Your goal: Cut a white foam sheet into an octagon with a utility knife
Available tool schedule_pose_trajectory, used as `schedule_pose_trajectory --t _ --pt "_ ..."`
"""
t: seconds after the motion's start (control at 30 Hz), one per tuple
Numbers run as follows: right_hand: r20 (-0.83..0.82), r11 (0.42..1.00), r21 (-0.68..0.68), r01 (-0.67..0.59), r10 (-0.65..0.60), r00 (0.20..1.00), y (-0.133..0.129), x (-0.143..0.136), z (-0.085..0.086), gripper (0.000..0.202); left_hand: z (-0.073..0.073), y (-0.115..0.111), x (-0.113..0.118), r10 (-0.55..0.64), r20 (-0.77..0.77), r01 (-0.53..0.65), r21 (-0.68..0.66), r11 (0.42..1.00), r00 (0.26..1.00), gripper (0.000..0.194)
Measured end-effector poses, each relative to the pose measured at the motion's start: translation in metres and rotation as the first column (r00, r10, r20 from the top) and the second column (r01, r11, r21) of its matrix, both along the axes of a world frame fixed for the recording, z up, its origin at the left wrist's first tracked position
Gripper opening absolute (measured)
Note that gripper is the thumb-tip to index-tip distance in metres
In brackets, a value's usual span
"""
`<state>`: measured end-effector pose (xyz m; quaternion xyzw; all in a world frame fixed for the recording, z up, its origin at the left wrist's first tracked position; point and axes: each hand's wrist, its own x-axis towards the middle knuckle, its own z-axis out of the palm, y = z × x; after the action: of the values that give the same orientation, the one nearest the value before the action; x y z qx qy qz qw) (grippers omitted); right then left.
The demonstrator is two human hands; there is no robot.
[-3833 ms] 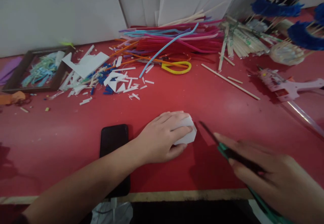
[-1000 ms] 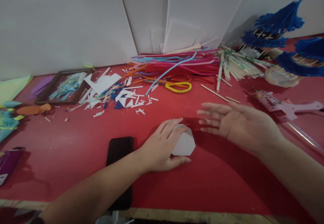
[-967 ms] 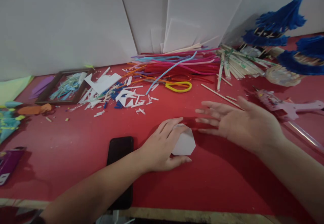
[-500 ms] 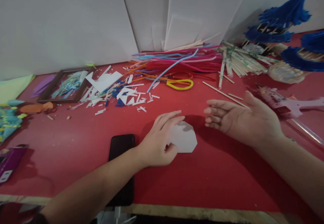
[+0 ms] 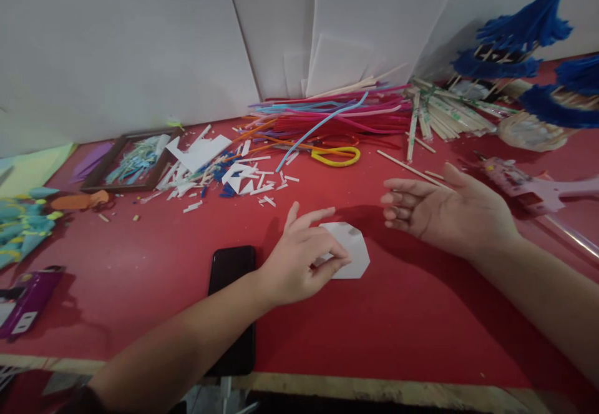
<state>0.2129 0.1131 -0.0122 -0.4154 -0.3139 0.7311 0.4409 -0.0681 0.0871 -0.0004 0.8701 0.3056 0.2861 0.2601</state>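
A white piece of paper with cut corners (image 5: 356,253) lies flat on the red table, a small dark shadow near its upper edge. Over its left part is my left hand (image 5: 304,261), thumb and index fingertips pinched together and the other fingers raised. Whether anything small sits in that pinch cannot be made out. To the right of the paper, my right hand (image 5: 449,214) hovers palm turned inward, fingers loosely spread with nothing in them. A black phone (image 5: 233,264) lies partly under my left forearm, a cable at its lower end.
Paper scraps (image 5: 238,177) litter the table's back left, beside a brown frame (image 5: 126,188). Pipe cleaners (image 5: 327,117), yellow-handled scissors (image 5: 336,156) and wooden sticks (image 5: 440,114) lie along the back. A pink glue gun (image 5: 538,189) rests at right, below blue fringed models (image 5: 524,27).
My left thumb and index finger have come together in a pinch, while its other fingers lifted. My right hand stays nearly in place. The view has shifted slightly.
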Motion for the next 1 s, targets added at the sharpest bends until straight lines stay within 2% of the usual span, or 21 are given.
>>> schedule_pose_trajectory --t 0.13,0.3,0.5,0.63,0.77,0.93,1.0 --pt "0.062 1.000 0.030 0.008 -0.010 0.998 0.000 -0.001 0.000 0.054 0.002 -0.003 0.000 0.019 0.005 -0.019 0.032 0.999 1.000 0.017" --pt "0.062 1.000 0.003 0.029 -0.029 0.998 0.002 -0.005 0.002 0.051 0.001 -0.004 0.000 0.020 -0.027 -0.018 0.048 0.999 0.999 0.021" --pt "0.048 1.000 -0.011 0.014 -0.013 0.999 0.005 -0.003 0.001 0.045 -0.005 0.002 0.001 -0.087 0.082 0.078 0.105 0.991 0.993 0.021" --pt "0.038 1.000 0.027 0.014 -0.015 0.999 0.002 0.001 -0.003 0.032 -0.007 0.004 0.001 -0.082 0.113 0.075 0.070 0.995 0.990 0.018" --pt "-0.021 0.993 0.114 0.034 -0.032 0.999 0.000 0.004 -0.011 0.052 -0.005 0.006 0.001 -0.055 0.123 0.048 0.061 0.997 0.991 0.015" --pt "-0.063 0.988 0.151 -0.002 0.012 0.998 0.002 0.007 -0.013 0.018 0.001 0.009 0.001 -0.034 0.111 0.024 0.084 0.996 0.993 0.011" --pt "-0.080 0.985 0.171 -0.020 0.034 0.996 0.002 0.008 -0.011 0.015 0.002 0.010 0.001 -0.028 0.105 0.019 0.091 0.996 0.994 0.011"
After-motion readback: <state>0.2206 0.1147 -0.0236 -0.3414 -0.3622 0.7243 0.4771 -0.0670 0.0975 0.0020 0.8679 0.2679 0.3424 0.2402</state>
